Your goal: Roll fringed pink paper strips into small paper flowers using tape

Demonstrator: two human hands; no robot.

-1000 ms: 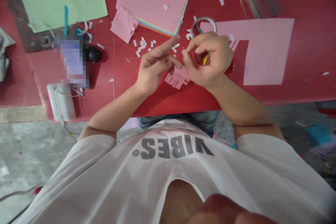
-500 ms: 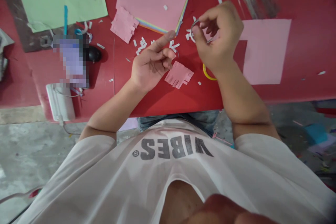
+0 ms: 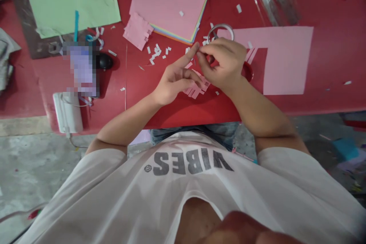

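My left hand [image 3: 175, 80] is over the red table, index finger stretched out and the other fingers loosely bent and apart. My right hand [image 3: 224, 61] pinches thumb and forefinger together at the tip of that index finger; whatever is between them is too small to make out. Partly under my left fingers lies a pink piece of paper with cut slits [image 3: 195, 91]. Just beyond my right hand rests a roll of tape [image 3: 232, 32], partly covered by the hand. Beside my right wrist a red ring [image 3: 249, 71] shows in part.
A stack of coloured paper [image 3: 171, 0] lies ahead, with another slit pink piece [image 3: 137, 30] at its corner and small white scraps [image 3: 156, 50] nearby. An L-shaped pink sheet [image 3: 288, 65] is at right. Green paper [image 3: 71, 0], a black mouse [image 3: 105, 61] and a white power bank [image 3: 68, 112] are at left.
My right hand has let go of the tape roll, which now lies on the table, and has moved left and down to my left index fingertip. My left hand has shifted slightly right.
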